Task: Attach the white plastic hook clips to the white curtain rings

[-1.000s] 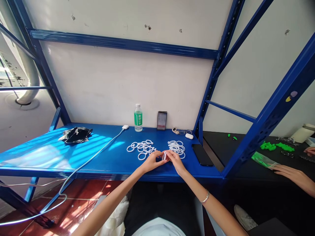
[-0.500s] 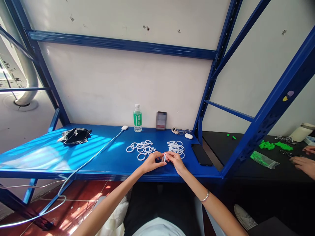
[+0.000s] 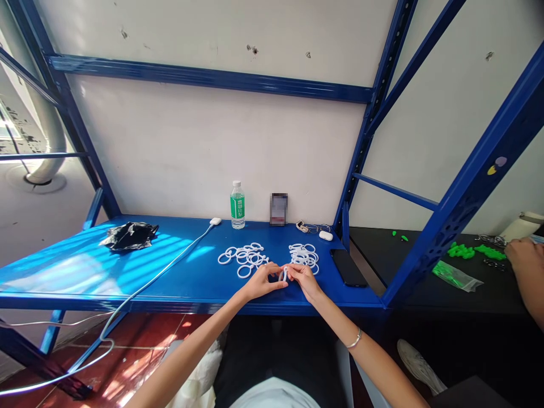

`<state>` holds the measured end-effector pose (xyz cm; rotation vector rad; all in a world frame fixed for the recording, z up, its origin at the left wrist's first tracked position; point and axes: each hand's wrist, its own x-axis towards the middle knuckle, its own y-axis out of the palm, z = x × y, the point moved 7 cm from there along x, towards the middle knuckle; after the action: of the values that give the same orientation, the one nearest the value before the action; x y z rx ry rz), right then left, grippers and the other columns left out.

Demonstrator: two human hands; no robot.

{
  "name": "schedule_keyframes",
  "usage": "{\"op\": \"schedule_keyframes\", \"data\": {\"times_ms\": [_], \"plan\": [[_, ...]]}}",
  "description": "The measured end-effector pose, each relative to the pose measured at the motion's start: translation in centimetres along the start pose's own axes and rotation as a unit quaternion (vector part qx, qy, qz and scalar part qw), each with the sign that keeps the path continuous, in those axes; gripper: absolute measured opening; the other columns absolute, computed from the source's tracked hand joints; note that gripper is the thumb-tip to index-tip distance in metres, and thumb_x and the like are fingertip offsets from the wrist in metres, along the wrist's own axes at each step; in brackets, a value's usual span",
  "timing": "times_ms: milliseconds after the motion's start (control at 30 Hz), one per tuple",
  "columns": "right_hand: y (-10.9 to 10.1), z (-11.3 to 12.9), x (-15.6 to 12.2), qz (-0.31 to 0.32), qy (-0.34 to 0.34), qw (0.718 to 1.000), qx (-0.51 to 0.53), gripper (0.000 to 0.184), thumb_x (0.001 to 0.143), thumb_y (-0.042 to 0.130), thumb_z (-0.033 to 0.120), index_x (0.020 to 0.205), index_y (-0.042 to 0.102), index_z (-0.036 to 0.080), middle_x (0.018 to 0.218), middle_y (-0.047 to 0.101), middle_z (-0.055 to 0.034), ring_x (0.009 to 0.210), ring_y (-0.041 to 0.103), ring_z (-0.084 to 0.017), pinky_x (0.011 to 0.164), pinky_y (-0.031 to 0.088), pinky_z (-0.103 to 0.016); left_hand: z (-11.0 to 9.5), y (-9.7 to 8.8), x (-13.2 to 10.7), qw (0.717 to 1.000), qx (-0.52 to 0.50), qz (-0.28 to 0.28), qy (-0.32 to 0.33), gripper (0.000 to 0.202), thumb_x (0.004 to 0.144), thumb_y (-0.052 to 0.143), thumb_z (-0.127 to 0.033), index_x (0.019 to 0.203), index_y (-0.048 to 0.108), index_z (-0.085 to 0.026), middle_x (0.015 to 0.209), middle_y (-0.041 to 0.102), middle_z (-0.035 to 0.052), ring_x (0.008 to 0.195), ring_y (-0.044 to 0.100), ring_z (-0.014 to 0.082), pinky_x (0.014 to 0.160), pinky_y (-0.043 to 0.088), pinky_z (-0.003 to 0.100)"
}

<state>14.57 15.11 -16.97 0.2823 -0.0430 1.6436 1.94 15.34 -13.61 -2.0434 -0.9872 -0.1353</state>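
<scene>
Near the front edge of the blue table, my left hand point(image 3: 264, 281) and my right hand point(image 3: 302, 277) meet, both pinching one white plastic ring point(image 3: 285, 274). The ring is held up on edge, and my fingers hide part of it. Just beyond my left hand lies a loose pile of white rings point(image 3: 244, 258), some with small knobs. A tighter pile of similar rings point(image 3: 304, 255) lies behind my right hand.
A black phone point(image 3: 348, 267), a white earphone case point(image 3: 326, 235), glasses and a water bottle point(image 3: 238, 207) stand around the rings. A white cable point(image 3: 178, 258) crosses the table beside a black plastic bag point(image 3: 130, 234). At right, a co-worker's hand point(image 3: 525, 263) is near green pieces point(image 3: 461, 250).
My hands stay in nearly the same place, still holding the ring. At the right, the co-worker's hand has moved up and away from the table's front; the shoe below has shifted left.
</scene>
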Motion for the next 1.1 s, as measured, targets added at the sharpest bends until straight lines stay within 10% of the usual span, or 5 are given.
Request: {"op": "schedule_keyframes", "data": {"times_ms": [667,933,1100], "plan": [[0.2,1.1,-0.1,-0.007,-0.072,0.985,-0.155,0.037,0.086,0.054,0.047,0.105,0.070,0.020,0.075,0.062,-0.0043,0.066,0.054,-0.016,0.064,0.044,-0.030,1.5,-0.6,-0.1,0.992,0.100,-0.077,-0.015,0.040,0.083,0.058,-0.048,0.111,0.062,-0.019,0.092,0.060,0.0055,0.086,0.054,0.0197,0.077,0.046,0.031],[-3.3,5.4,-0.8,-0.160,-0.214,0.758,-0.595,0.028,0.091,0.045,0.027,0.109,0.066,0.021,0.105,0.062,-0.0113,0.101,0.052,-0.028,0.081,0.042,-0.041,4.8,-1.7,-0.4,0.943,0.277,-0.175,-0.059,0.041,0.087,0.048,-0.024,0.129,0.049,-0.023,0.120,0.053,0.0120,0.114,0.047,0.0303,0.090,0.043,0.046],[-3.7,4.6,-0.5,-0.145,-0.198,0.723,-0.647,0.022,0.092,0.047,0.026,0.094,0.068,0.021,0.103,0.062,-0.0099,0.101,0.051,-0.028,0.081,0.040,-0.041,5.6,-1.8,-0.8,0.918,0.335,-0.192,-0.091,0.042,0.086,0.045,-0.019,0.128,0.048,-0.022,0.120,0.054,0.0140,0.113,0.047,0.0319,0.091,0.039,0.051]]}}
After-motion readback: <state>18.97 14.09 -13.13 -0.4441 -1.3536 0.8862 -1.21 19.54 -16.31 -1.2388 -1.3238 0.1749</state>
